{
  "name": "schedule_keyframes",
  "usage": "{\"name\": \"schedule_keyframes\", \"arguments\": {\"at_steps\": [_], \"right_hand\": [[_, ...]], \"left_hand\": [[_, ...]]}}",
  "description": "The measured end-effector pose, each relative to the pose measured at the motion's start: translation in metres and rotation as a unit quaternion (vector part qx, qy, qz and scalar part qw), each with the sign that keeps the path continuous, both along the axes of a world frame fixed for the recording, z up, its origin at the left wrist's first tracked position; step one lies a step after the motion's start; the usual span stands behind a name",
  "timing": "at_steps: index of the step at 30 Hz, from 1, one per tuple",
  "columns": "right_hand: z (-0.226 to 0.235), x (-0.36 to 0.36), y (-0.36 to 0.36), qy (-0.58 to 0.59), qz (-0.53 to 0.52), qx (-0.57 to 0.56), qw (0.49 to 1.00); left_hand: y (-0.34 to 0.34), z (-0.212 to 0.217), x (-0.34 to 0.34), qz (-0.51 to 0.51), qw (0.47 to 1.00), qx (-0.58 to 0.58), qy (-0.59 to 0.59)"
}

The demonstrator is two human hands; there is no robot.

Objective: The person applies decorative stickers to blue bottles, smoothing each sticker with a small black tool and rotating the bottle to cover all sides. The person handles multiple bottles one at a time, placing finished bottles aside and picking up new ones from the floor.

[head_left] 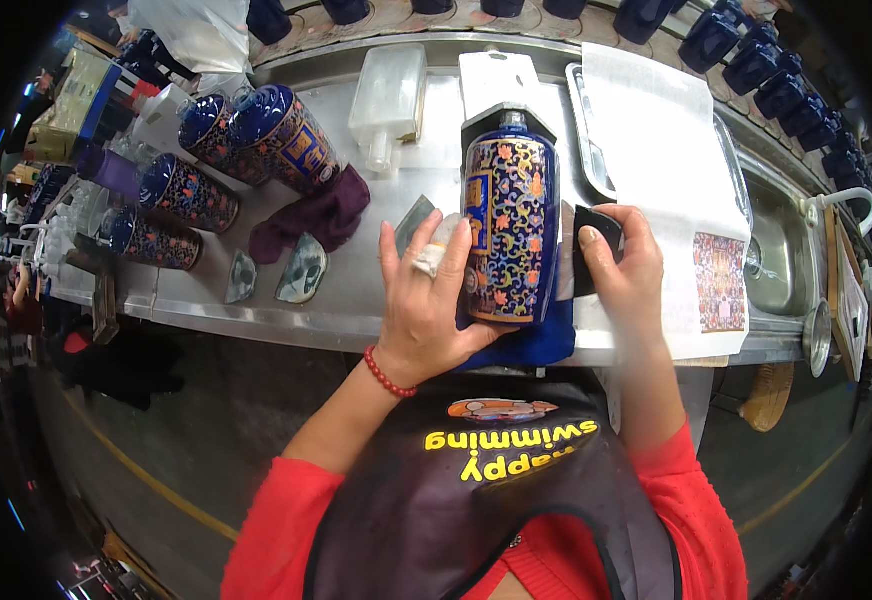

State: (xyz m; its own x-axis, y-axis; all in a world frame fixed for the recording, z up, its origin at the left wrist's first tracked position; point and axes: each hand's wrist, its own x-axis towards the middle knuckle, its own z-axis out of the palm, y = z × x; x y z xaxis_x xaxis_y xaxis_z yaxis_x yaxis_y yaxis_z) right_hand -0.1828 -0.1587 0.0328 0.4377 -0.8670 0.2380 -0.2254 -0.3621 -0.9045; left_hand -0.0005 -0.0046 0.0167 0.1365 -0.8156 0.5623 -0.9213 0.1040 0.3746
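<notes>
A dark blue bottle (511, 225) with a colourful floral pattern lies in front of me, neck pointing away. My left hand (421, 285) holds its left side and base end, thumb by the base and fingers along the side. White tape wraps one of those fingers. In my right hand (624, 262) is a flat black scraper (597, 238), pinched just right of the bottle, apparently apart from it. Under the bottle's base end shows a blue cloth (536, 345). A grey-green flat piece (414, 218) lies by my left fingertips.
Patterned bottles (291, 140) stand at the left beside a purple cloth (321, 212) and a grey-green flat piece (302, 270). A clear bottle (388, 95) lies behind. On the right are white paper (656, 150), a patterned sheet (721, 282) and a sink (781, 275). Blue bottles (711, 42) line the back.
</notes>
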Motion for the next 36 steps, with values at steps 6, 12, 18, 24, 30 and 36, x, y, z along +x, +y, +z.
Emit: {"name": "schedule_keyframes", "arguments": {"at_steps": [6, 12, 18, 24, 30, 36], "right_hand": [[0.008, -0.016, 0.003, 0.115, 0.104, -0.426, 0.892], [0.054, -0.012, 0.012, 0.132, 0.4, -0.284, 0.861], [0.065, 0.034, -0.03, 0.171, 0.172, -0.462, 0.853], [0.084, 0.058, -0.04, 0.125, 0.324, -0.24, 0.906], [0.09, 0.065, -0.025, 0.115, 0.399, -0.295, 0.86], [0.086, 0.049, -0.029, 0.133, 0.353, -0.434, 0.819]], "left_hand": [[0.002, 0.016, -0.003, 0.016, 0.997, 0.018, -0.069], [-0.003, 0.006, -0.007, 0.02, 1.0, -0.003, 0.023], [0.002, 0.0, -0.008, 0.034, 0.996, 0.047, 0.064], [0.001, 0.02, -0.013, 0.07, 0.996, 0.053, -0.036], [-0.003, 0.018, -0.015, 0.075, 0.997, 0.027, 0.005], [-0.001, 0.01, -0.009, 0.05, 0.997, 0.043, 0.045]]}}
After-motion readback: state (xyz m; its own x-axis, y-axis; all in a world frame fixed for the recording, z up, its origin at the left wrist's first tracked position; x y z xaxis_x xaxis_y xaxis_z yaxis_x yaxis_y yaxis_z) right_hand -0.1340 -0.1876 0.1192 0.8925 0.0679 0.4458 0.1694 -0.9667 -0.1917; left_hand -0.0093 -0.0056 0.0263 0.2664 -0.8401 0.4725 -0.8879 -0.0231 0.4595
